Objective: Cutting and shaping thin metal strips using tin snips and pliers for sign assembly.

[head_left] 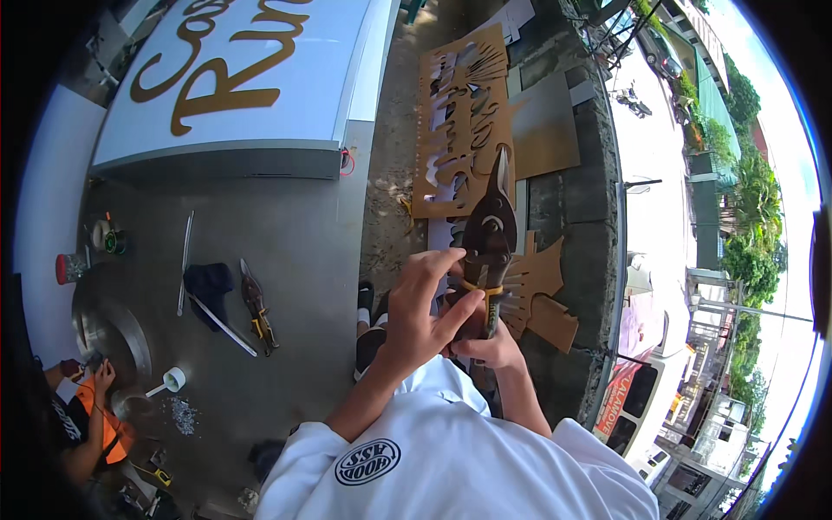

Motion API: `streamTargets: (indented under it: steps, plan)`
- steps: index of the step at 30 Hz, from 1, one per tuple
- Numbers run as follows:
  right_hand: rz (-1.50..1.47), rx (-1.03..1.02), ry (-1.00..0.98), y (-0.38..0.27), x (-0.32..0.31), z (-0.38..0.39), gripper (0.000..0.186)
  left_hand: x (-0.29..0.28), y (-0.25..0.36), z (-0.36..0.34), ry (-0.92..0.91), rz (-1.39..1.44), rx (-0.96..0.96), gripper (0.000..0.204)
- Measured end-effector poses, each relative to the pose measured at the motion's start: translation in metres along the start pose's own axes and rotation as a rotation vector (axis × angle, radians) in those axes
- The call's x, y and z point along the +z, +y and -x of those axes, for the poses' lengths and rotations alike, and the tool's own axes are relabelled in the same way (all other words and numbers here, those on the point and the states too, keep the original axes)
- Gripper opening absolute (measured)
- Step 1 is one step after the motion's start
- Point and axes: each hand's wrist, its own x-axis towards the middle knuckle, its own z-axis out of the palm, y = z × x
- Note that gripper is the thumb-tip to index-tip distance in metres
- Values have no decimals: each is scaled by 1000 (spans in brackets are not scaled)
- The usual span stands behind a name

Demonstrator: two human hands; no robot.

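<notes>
A pair of tin snips [491, 227] with dark blades and black-and-yellow handles points up and away in front of my chest. My right hand [496, 348] is closed around the lower part of the handles. From the left, my left hand [420, 303] grips the snips, its thumb and forefinger against the handles just below the pivot. The blades look closed together. A second pair of tin snips [256, 305] lies on the grey table [303, 225] to my left, beside a dark blue cloth [208, 290].
Thin metal strips [223, 327] lie by the cloth. A white lightbox sign [303, 95] with gold letters stands at the far left. Brown cut-out panels [468, 130] lean along a block wall [572, 260]. A co-worker [87, 416] sits lower left, near a white cup [173, 380].
</notes>
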Motion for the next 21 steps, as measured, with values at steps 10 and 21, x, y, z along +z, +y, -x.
streamTargets:
  steps: [10,21]
  plan:
    - [244,-134,209,-8,-10,52,64,48,48,16,-49,-148,85,53]
    - [-62,-176,-131,-5,-44,98,52,99,72,45,113,-258,221,58]
